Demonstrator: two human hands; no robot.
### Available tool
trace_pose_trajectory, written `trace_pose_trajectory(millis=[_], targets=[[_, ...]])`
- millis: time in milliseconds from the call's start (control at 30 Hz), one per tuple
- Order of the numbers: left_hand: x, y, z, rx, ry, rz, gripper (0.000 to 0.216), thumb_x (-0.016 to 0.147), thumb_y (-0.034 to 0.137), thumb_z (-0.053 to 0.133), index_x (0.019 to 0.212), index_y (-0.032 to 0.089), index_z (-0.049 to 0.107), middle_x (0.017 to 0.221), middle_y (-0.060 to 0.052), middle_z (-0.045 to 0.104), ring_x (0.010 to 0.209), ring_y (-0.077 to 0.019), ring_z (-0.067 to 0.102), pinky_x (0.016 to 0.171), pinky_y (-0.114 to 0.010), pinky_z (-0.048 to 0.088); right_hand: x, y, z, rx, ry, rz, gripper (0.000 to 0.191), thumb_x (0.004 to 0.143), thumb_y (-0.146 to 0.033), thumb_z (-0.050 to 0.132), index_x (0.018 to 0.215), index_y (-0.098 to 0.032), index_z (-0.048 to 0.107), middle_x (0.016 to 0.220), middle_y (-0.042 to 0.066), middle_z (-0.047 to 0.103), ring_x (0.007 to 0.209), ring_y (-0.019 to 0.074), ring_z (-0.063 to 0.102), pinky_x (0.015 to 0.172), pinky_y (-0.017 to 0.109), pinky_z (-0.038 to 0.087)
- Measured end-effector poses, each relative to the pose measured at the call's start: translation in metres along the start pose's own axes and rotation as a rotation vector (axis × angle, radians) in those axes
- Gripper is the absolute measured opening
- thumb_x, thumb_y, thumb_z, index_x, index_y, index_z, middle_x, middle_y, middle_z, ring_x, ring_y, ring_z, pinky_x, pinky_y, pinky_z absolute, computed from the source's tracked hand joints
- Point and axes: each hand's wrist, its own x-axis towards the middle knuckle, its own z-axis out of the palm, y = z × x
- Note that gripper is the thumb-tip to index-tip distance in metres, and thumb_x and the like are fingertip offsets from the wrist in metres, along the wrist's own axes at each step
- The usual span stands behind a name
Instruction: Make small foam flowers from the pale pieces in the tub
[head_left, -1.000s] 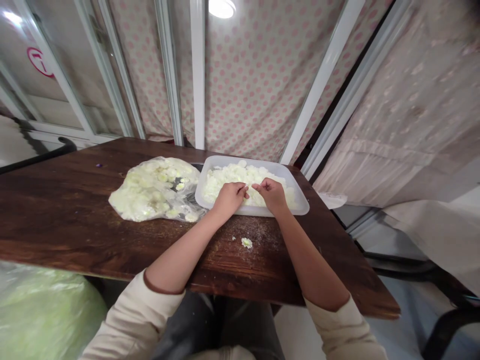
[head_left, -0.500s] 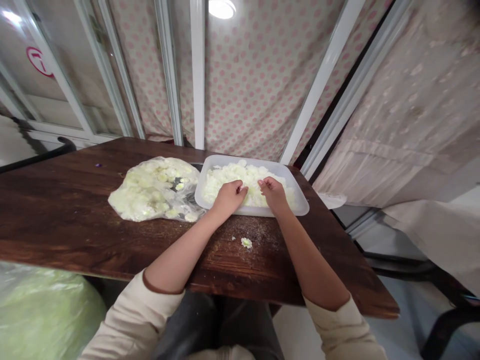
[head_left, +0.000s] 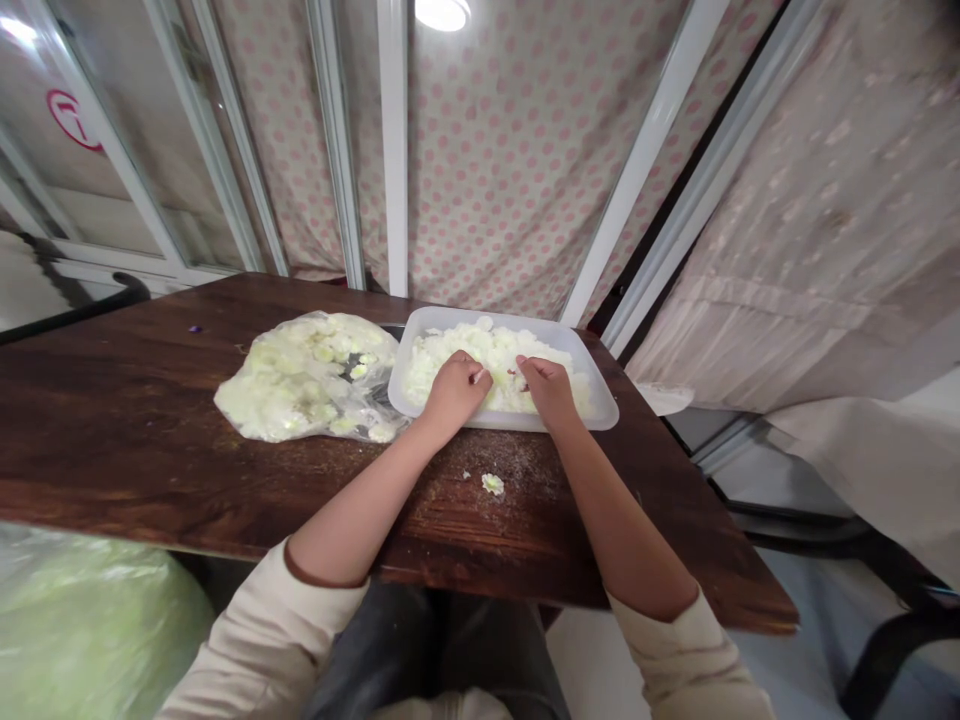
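A white plastic tray (head_left: pixel 606 405) stands near the table's right end, filled with pale yellow-white flower heads or petals (head_left: pixel 495 345). Over its near left part, my left hand (head_left: pixel 456 392) is closed, fingers curled in; anything small between them is too hidden to name. My right hand (head_left: pixel 549 388) is above the right part of the tray, thumb and fingers pinched together, with what they hold not clear. A narrow gap separates the hands. One loose white flower head (head_left: pixel 493 484) lies on the wood between my forearms.
A clear plastic bag of similar flowers (head_left: pixel 304 375) lies left of the tray on the dark wooden table (head_left: pixel 112 420). A large bag with pale green contents (head_left: pixel 90 630) sits below the table's left front edge. Glass panels and dotted curtains (head_left: pixel 525 180) stand behind.
Both hands stay over the tray with only small finger movements. The fingers of my left hand curl slightly more. The bag and the loose flower have not moved on the table.
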Motion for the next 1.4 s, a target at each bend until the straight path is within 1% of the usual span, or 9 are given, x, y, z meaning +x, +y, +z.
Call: trace_pose_trajectory(millis=[200, 433, 667, 767, 867, 933, 1067, 1167, 1400], targets=[[0.000, 0.000, 0.000, -0.098, -0.007, -0.025, 0.026, 0.064, 0.014, 0.055, 0.050, 0.017, 0.033, 0.049, 0.005, 0.037, 0.050, -0.0087, 0.038, 0.053, -0.023, 0.031, 0.003, 0.005, 0.001, 0.153, -0.044, 0.003, 0.019, 0.067, -0.035, 0.061, 0.071, -0.017, 0.062, 0.066, 0.002, 0.062, 0.062, 0.0150, 0.057, 0.060, 0.027, 0.043], [0.001, -0.001, 0.002, -0.288, -0.042, -0.146, 0.019, 0.066, 0.015, 0.060, 0.084, 0.018, 0.053, 0.061, 0.003, 0.059, 0.058, -0.0110, 0.054, 0.059, -0.023, 0.039, 0.000, 0.000, -0.002, -0.103, -0.004, -0.053, 0.032, 0.077, -0.040, 0.049, 0.054, -0.019, 0.042, 0.047, -0.004, 0.046, 0.046, 0.0096, 0.039, 0.049, 0.024, 0.031], [0.000, -0.002, 0.003, -0.242, -0.100, -0.096, 0.014, 0.075, 0.025, 0.054, 0.068, 0.015, 0.060, 0.066, -0.001, 0.064, 0.061, -0.0124, 0.056, 0.061, -0.024, 0.041, -0.002, -0.003, -0.001, -0.159, -0.041, -0.005, 0.032, 0.081, -0.041, 0.042, 0.056, -0.020, 0.039, 0.044, -0.004, 0.042, 0.045, 0.0115, 0.041, 0.049, 0.025, 0.031], [-0.002, 0.001, 0.000, -0.149, -0.104, -0.120, 0.020, 0.076, 0.031, 0.054, 0.064, 0.016, 0.057, 0.059, 0.000, 0.062, 0.056, -0.0121, 0.054, 0.059, -0.024, 0.040, -0.002, 0.001, 0.001, -0.181, -0.015, 0.030, 0.019, 0.080, -0.035, 0.042, 0.078, -0.019, 0.051, 0.053, -0.003, 0.051, 0.051, 0.0137, 0.049, 0.055, 0.026, 0.036], [-0.003, 0.002, 0.000, -0.041, -0.084, -0.127, 0.016, 0.076, 0.030, 0.053, 0.071, 0.016, 0.058, 0.064, -0.001, 0.063, 0.060, -0.0139, 0.055, 0.061, -0.025, 0.041, -0.002, 0.003, 0.003, -0.202, 0.080, 0.018, 0.044, 0.076, -0.030, 0.045, 0.118, -0.019, 0.040, 0.085, 0.004, 0.062, 0.068, 0.0161, 0.056, 0.066, 0.029, 0.040], [-0.003, 0.002, 0.000, 0.056, -0.061, -0.090, 0.012, 0.077, 0.025, 0.051, 0.080, 0.016, 0.060, 0.076, -0.004, 0.065, 0.068, -0.0157, 0.057, 0.066, -0.027, 0.042, -0.003, 0.003, 0.004, -0.219, 0.096, -0.004, 0.051, 0.075, -0.028, 0.045, 0.124, -0.018, 0.034, 0.096, 0.007, 0.061, 0.076, 0.0172, 0.056, 0.069, 0.029, 0.040], [-0.005, 0.002, 0.001, 0.243, -0.004, -0.006, 0.030, 0.073, 0.012, 0.049, 0.102, 0.015, 0.057, 0.103, -0.009, 0.060, 0.094, -0.0218, 0.054, 0.085, -0.034, 0.040, -0.007, -0.005, 0.004, -0.390, 0.049, 0.039, 0.021, 0.074, -0.027, 0.042, 0.090, -0.020, 0.054, 0.077, 0.003, 0.061, 0.070, 0.0183, 0.055, 0.071, 0.032, 0.038], [-0.006, 0.003, 0.001, 0.308, -0.015, -0.018, 0.036, 0.071, 0.009, 0.047, 0.105, 0.014, 0.056, 0.108, -0.011, 0.057, 0.102, -0.0249, 0.049, 0.090, -0.038, 0.038, -0.009, -0.013, 0.005, -0.572, -0.026, 0.084, 0.013, 0.070, -0.027, 0.046, 0.065, -0.020, 0.056, 0.070, 0.002, 0.061, 0.069, 0.0191, 0.054, 0.078, 0.039, 0.032], [-0.008, 0.003, 0.003, 0.300, -0.064, 0.019, 0.026, 0.075, 0.010, 0.042, 0.094, 0.016, 0.059, 0.099, -0.009, 0.058, 0.095, -0.0226, 0.052, 0.088, -0.038, 0.039, -0.008, -0.014, 0.007, -0.614, -0.156, 0.174, 0.020, 0.068, -0.030, 0.048, 0.063, -0.023, 0.066, 0.072, 0.004, 0.065, 0.080, 0.0255, 0.054, 0.082, 0.046, 0.024]])
